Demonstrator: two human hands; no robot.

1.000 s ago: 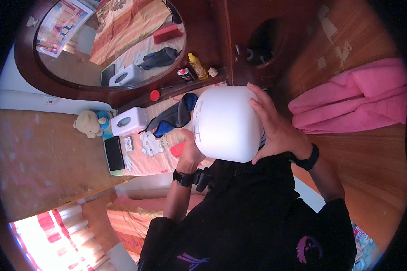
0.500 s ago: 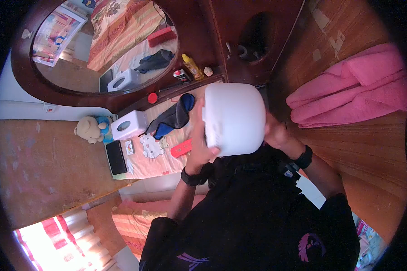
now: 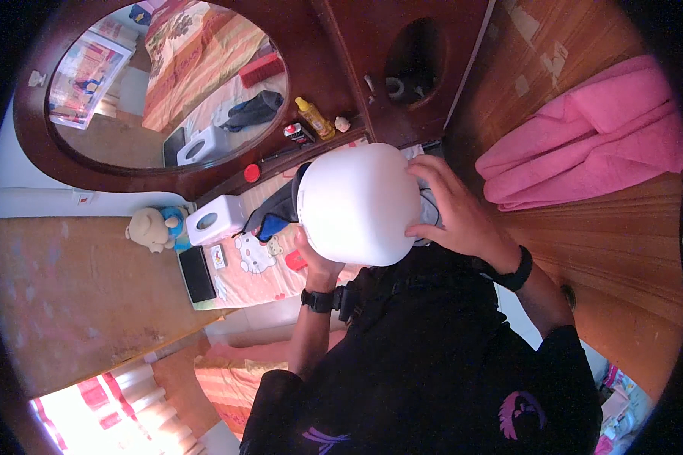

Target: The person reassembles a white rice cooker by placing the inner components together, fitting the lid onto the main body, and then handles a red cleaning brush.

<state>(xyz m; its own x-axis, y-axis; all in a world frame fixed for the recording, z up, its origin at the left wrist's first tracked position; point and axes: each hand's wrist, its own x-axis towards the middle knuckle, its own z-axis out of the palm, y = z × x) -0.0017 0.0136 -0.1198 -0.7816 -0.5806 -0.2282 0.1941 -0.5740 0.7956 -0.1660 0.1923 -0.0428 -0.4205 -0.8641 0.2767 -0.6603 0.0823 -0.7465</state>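
Observation:
A white rounded plastic container (image 3: 357,206) is held up in front of my chest, tilted on its side. My left hand (image 3: 316,260) grips it at its lower left, with part of the fingers hidden behind it. At its right end, my right hand (image 3: 459,212) has its thumb and fingers curled over the edge, spread wide apart. Something grey, like cloth (image 3: 429,208), shows between that thumb and the fingers; whether it sits inside the container I cannot tell. Behind the container, a dark grey and blue cloth item (image 3: 275,216) lies on the dressing table.
On the patterned table cover (image 3: 228,292) are a white tissue box (image 3: 216,220), a black flat device (image 3: 197,274) and a red item (image 3: 296,260). A plush toy (image 3: 158,227) sits beside them. Bottles (image 3: 315,119) stand below the oval mirror (image 3: 167,83). A pink towel (image 3: 584,144) hangs right.
The container has shifted left and turned, its right end now towards my right hand. My right hand has come up over that edge, and the grey material has come into sight.

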